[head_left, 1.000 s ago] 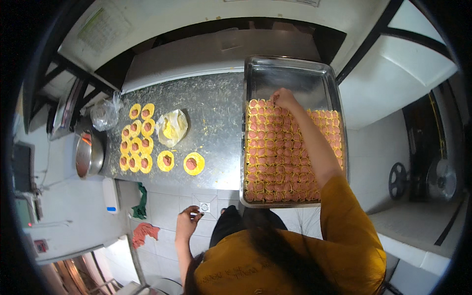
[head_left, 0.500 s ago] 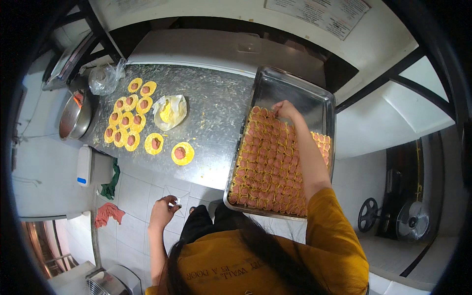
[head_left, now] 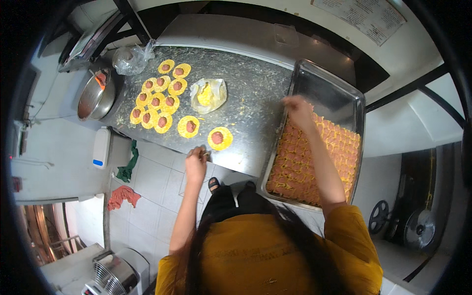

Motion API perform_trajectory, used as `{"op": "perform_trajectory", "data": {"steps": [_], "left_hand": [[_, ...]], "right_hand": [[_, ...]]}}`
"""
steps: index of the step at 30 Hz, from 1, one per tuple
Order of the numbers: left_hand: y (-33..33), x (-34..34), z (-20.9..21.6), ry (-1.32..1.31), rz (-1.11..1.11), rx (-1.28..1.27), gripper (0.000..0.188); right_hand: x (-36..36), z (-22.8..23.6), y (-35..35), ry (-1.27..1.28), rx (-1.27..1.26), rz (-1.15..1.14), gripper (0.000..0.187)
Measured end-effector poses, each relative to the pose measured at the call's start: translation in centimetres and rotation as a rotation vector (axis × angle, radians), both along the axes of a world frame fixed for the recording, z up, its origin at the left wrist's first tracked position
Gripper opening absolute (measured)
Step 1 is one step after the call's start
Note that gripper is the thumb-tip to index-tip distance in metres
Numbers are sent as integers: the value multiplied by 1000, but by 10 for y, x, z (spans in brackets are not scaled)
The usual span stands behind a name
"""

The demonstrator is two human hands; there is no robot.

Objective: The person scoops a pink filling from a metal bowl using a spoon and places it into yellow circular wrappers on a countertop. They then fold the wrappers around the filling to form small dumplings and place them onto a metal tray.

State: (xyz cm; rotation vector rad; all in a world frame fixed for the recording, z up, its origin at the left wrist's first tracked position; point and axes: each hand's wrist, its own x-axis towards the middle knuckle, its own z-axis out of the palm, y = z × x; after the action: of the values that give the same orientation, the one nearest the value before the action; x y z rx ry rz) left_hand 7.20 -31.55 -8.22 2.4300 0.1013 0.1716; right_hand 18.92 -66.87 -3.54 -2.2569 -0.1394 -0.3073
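Head-worn fisheye — downward over worktop (head_left: 253, 103)

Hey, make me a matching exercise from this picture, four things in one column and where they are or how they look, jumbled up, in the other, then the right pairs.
Things
1. Metal tray
2. Steel bowl
3. Crumpled whitish wrapping
4. Left hand

Places and states
A. Open, with yellow contents showing
B. At the near edge of the worktop, close to the yellow rounds
C. Near the worktop's right end, with rows of filled pieces in it
D. By the worktop's left end, with something orange in it

Pairs: 1-C, 2-D, 3-A, 4-B
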Motion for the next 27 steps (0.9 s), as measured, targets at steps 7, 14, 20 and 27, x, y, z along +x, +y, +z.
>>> {"op": "perform_trajectory", "data": {"steps": [7,14,20,27], "left_hand": [[-12,42,-5,-16,-86,29,14],[2,57,-19,-102,-283,-366,12],[7,55,-20,77,-330,-746,15],[6,62,-28,294,-257,-894,26]], "right_hand": [[-65,-63,166,56,-139,-15,19],[-68,-92,192,307,181,-122,22],[-87,-81,198,433,1392,-234,31],[-102,-93,204,267,1087,-275,40]]}}
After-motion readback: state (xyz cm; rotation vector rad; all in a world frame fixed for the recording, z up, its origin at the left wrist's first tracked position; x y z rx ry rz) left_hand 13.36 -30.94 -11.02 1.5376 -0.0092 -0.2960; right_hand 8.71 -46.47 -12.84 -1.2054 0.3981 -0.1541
